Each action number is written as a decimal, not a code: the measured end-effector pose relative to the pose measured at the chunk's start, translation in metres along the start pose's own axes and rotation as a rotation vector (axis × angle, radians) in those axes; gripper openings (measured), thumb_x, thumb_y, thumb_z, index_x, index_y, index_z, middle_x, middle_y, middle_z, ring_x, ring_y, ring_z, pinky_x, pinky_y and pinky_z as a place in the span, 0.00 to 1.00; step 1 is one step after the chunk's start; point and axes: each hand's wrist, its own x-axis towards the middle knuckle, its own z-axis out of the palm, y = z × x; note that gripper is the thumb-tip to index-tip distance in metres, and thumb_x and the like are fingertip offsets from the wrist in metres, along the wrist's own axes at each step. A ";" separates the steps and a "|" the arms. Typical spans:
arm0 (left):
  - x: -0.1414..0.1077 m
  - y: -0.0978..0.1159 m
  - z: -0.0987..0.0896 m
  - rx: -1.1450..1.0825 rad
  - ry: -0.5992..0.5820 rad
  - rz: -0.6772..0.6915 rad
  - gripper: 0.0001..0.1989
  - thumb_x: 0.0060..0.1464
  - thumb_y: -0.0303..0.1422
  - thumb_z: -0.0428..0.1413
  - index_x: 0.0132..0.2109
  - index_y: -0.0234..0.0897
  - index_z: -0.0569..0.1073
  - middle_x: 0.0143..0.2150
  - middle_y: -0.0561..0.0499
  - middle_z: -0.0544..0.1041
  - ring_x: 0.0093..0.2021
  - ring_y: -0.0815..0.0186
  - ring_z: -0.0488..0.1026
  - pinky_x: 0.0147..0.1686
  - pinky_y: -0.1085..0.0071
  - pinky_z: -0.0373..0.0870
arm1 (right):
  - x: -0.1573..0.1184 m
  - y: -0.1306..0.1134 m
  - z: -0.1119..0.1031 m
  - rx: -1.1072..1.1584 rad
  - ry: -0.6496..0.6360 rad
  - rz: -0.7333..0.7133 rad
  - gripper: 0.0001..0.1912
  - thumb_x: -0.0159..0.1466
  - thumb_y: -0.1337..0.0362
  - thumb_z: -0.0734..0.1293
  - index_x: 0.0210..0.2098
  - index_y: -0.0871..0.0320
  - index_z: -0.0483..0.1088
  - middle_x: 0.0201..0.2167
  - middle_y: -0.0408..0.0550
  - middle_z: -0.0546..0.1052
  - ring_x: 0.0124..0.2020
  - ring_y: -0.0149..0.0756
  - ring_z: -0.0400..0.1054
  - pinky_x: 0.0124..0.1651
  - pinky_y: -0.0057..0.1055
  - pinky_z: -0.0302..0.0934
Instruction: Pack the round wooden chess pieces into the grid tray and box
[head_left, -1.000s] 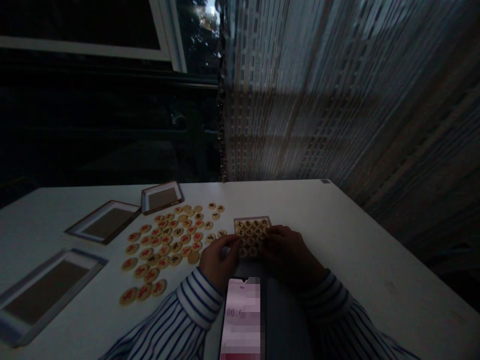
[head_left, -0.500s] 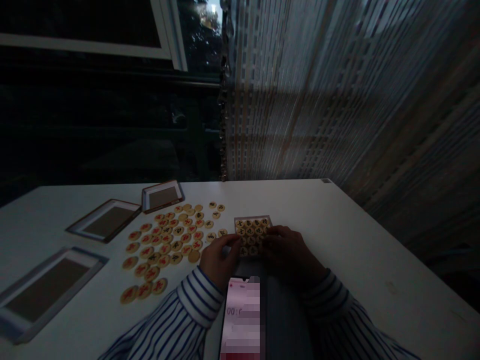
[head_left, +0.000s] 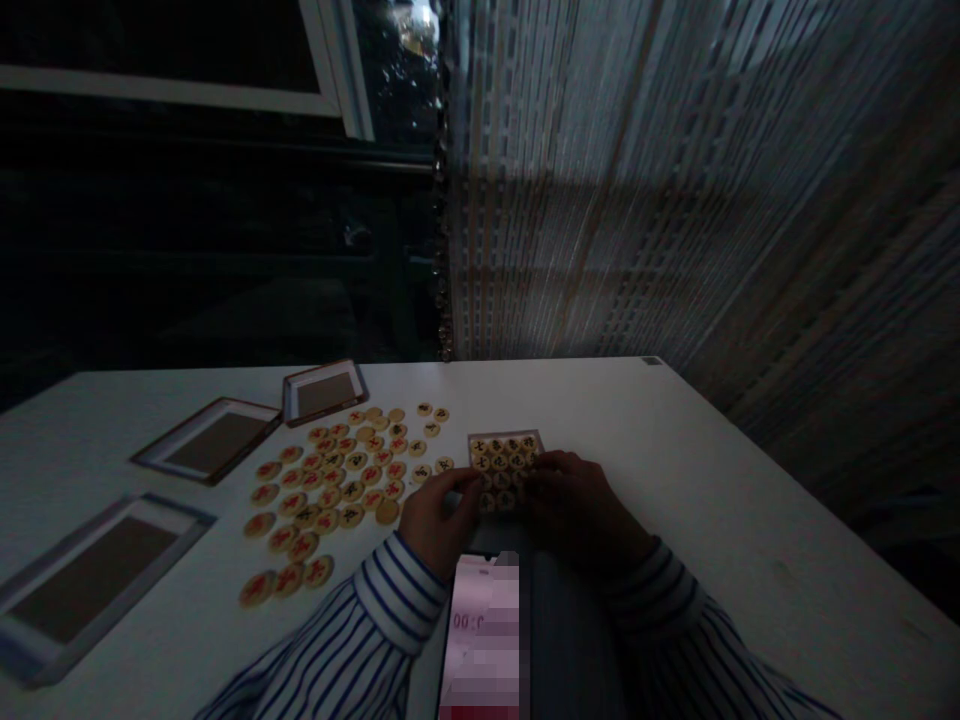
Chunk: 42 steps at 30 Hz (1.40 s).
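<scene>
Between my hands is a small shallow box (head_left: 504, 435) filled with round xiangqi pieces (head_left: 499, 463) in rows, their black characters facing up. My left hand (head_left: 437, 518) grips the box's left edge, thumb and forefinger curled at the side. On the opposite side, my right hand (head_left: 585, 505) has its bent fingers on the right edge and over the nearest pieces; its lower part is lost in shadow. Loose xiangqi pieces (head_left: 330, 478), with red or black characters, lie scattered to the left of my left hand. A few are face down.
Three shallow rectangular trays or lids stand at the left: a near one (head_left: 184, 515), a middle one (head_left: 161, 450) and a far one (head_left: 289, 400). A lit phone (head_left: 480, 640) is close below my hands. Behind the white table (head_left: 750, 500) hangs a string curtain (head_left: 570, 200).
Both hands stay at the box, with no clear shift. The loose pieces lie as before; only the camera view has moved very slightly.
</scene>
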 end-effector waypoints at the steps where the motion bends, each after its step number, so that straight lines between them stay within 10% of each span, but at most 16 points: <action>1: 0.000 0.000 0.000 0.002 -0.007 0.004 0.12 0.49 0.36 0.49 0.37 0.37 0.73 0.35 0.49 0.77 0.37 0.64 0.72 0.39 0.66 0.68 | 0.000 0.000 0.000 0.001 0.007 0.001 0.08 0.57 0.62 0.62 0.34 0.55 0.71 0.39 0.49 0.69 0.38 0.35 0.62 0.40 0.34 0.54; 42: -0.001 -0.002 0.004 -0.006 0.026 0.038 0.11 0.49 0.36 0.50 0.36 0.37 0.73 0.33 0.49 0.77 0.35 0.65 0.73 0.37 0.67 0.69 | 0.001 0.001 -0.002 0.017 0.002 -0.013 0.09 0.57 0.61 0.62 0.36 0.55 0.70 0.38 0.49 0.71 0.38 0.36 0.63 0.40 0.35 0.54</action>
